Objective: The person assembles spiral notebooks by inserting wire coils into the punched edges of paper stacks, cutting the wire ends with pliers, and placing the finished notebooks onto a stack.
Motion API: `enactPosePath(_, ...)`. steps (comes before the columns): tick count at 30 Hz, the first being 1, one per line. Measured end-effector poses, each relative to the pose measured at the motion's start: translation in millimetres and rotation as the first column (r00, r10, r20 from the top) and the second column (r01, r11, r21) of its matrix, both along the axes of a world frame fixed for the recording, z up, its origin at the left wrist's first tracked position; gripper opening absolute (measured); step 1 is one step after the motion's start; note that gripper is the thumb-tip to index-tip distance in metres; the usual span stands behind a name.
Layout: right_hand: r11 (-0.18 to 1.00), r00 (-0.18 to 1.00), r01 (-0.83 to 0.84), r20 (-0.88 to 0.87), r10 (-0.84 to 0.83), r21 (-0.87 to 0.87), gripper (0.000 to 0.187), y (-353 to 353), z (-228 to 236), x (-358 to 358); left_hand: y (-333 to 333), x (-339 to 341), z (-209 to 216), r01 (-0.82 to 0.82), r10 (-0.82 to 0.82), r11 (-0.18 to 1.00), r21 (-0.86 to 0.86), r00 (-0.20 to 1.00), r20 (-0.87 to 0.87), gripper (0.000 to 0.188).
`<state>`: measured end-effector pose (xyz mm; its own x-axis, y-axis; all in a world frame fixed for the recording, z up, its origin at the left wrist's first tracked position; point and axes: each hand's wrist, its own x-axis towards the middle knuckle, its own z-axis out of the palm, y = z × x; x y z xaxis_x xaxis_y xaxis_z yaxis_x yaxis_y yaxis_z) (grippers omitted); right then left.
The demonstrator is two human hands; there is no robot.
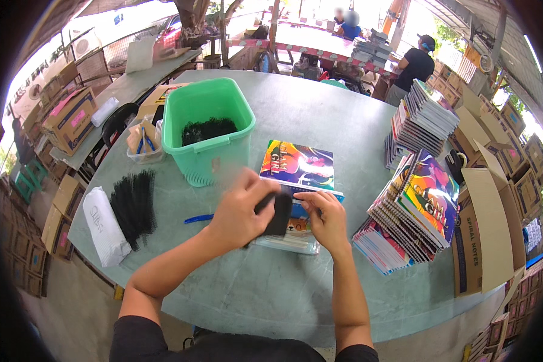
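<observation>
My left hand, partly smeared by motion, is curled around a black piece whose exact kind I cannot make out. Close beside it, my right hand has thumb and forefinger pinched at the edge of a blue-covered notebook. That notebook lies on a small pile, with a cartoon-animal cover and clear wrapping showing at the near side. Just beyond the hands lies a colourful notebook. A blue pen-like tool rests left of my left hand.
A green bin holds black coils; more black coils lie beside a white wrapped package. A clear tub contains pliers. Spiral notebooks are stacked right, near an open carton. A person stands beyond.
</observation>
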<state>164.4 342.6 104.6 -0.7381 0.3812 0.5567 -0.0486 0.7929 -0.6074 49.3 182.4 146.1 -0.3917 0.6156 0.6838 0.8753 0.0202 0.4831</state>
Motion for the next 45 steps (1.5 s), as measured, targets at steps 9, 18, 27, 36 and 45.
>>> enactPosePath(9,0.999,0.999,0.031,0.021,-0.032,0.038,0.016,1,-3,3,4,5,-6,0.050,-0.043,0.997,-0.051,0.991,0.127,0.024)
enactPosePath(18,1.000,1.000,0.006,0.005,-0.006,0.011,0.016,6,-6,8,19,8,2,-0.097,0.085,0.986,0.133,0.992,0.095,0.023)
enactPosePath(27,0.742,0.993,-0.093,-0.119,0.018,-0.664,0.017,24,-41,21,26,8,-11,-0.015,0.016,1.000,-0.023,1.000,0.013,0.026)
enactPosePath(36,0.567,0.960,-0.240,-0.281,0.016,-0.788,0.027,15,-52,23,31,10,-18,0.145,-0.142,0.988,-0.055,0.989,0.047,0.025)
enactPosePath(45,0.463,0.928,-0.346,-0.371,0.038,-0.816,0.040,9,-42,21,35,18,-7,0.124,-0.130,0.987,-0.098,0.990,-0.058,0.026)
